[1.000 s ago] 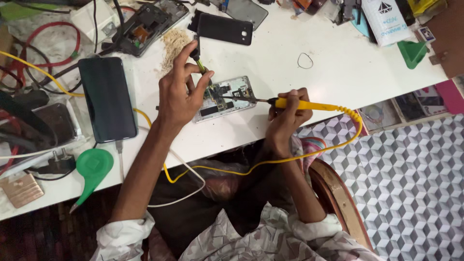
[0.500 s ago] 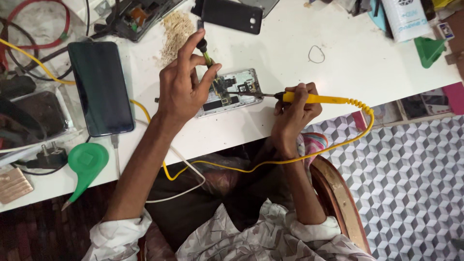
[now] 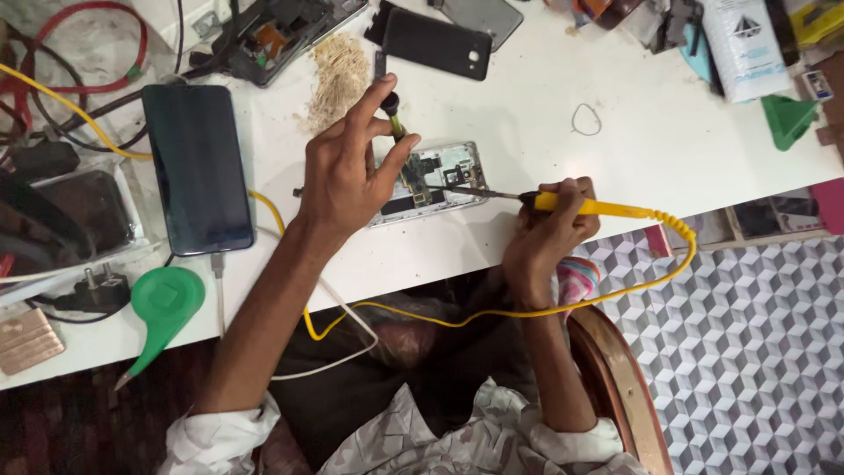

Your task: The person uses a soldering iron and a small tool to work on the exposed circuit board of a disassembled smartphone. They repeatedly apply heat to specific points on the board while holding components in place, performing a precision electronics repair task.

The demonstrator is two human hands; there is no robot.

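In the middle of the white table (image 3: 563, 167): an opened phone (image 3: 428, 182) lies flat, its insides showing.
Your left hand (image 3: 352, 171): it pinches a small tool with a black top (image 3: 393, 113) between thumb and fingers, and the tool stands on the opened phone.
Your right hand (image 3: 549, 233): it is closed around a yellow soldering iron (image 3: 589, 208), just right of the phone.
Iron tip: it lies on the phone's right side.
Yellow cord (image 3: 492, 310): it loops from the iron down past the near table edge.
To the left: a dark phone (image 3: 198, 167) lies flat, with a green plastic tool (image 3: 163, 303) near it.
Far side: a black back cover (image 3: 437, 42) and a pile of tan crumbs (image 3: 338, 75).
Far right: a green triangle pick (image 3: 785, 119).
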